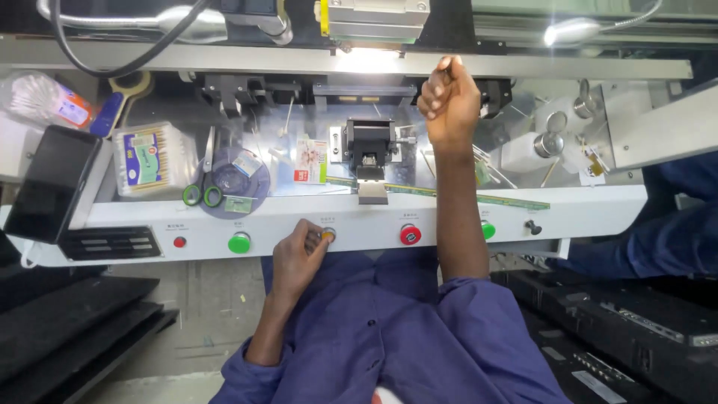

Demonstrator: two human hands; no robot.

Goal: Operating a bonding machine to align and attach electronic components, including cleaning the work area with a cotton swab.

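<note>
Left hand (299, 258): reaches down to the front panel of the machine; its fingertips touch the small amber knob (328, 234). The fingers curl loosely about the knob and hold nothing else.
Right hand (449, 101): raised over the work area with the forearm stretched across the white front panel (449, 213). It is clenched into a fist, apparently pinching something thin near the thumb; what it is cannot be told.
Amber knob: sits mid-panel, between the green button (239, 242) on its left and the red button (410, 235) on its right, placed within easy reach of a seated operator.
Controls: 1 small red button (179, 242) lies further left; a second green button (488, 230) is half hidden behind the right forearm; a black toggle (532, 226) stands at the right end. All line the front edge, so the hands can work them without crossing the fixture.
Black fixture (369, 146): stands at the centre of the counter (598, 202), directly under the bright lamp (366, 58), evidently so the work point is lit.
Long strip (441, 193): a thin green-yellow strip lies along the counter in front of the fixture, passing beneath the right forearm.
Scissors (203, 187): green-handled, resting on a round clear disc (235, 183) to the left.
Cotton-swab box (153, 158): clear box left of the scissors, kept aside from the fixture but within arm's reach.
Dark tablet (52, 183): leans at the far left end.
Other person: a blue sleeve (673, 239) enters at the right edge, apart from both hands.
</note>
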